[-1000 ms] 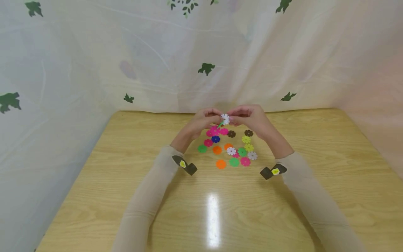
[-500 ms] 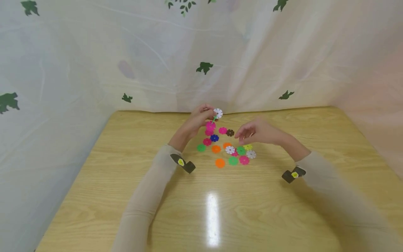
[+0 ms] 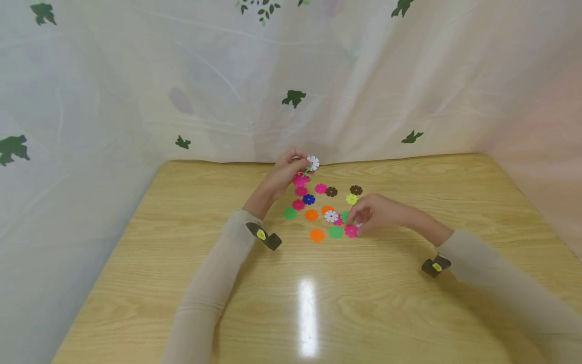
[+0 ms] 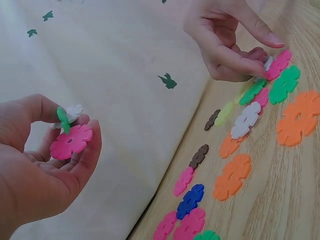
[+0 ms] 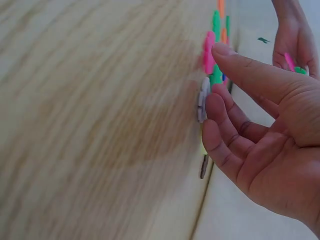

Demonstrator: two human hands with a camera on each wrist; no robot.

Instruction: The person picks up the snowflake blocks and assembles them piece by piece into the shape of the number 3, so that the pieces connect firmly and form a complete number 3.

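Observation:
My left hand (image 3: 288, 172) is raised near the back edge of the table and holds a small build of notched plastic discs. In the left wrist view a pink disc (image 4: 71, 142) sits at its near end, joined by a green disc (image 4: 63, 120) to a white disc (image 4: 75, 112) behind. My right hand (image 3: 375, 212) reaches low over the loose discs, thumb and fingers apart. In the right wrist view its thumb tip is right by a loose pink disc (image 5: 208, 54), and its fingertips are beside a loose white disc (image 5: 202, 101).
Several more loose discs lie flat on the wooden table (image 3: 254, 303), among them a blue disc (image 3: 308, 199), an orange disc (image 3: 317, 235), a brown disc (image 3: 356, 190) and a yellow disc (image 3: 352, 199). A pale curtain (image 3: 227, 91) hangs behind the table.
My right hand has let go of the joined discs and moved right and toward me, down to the loose discs. My left hand has shifted slightly left, keeping the build.

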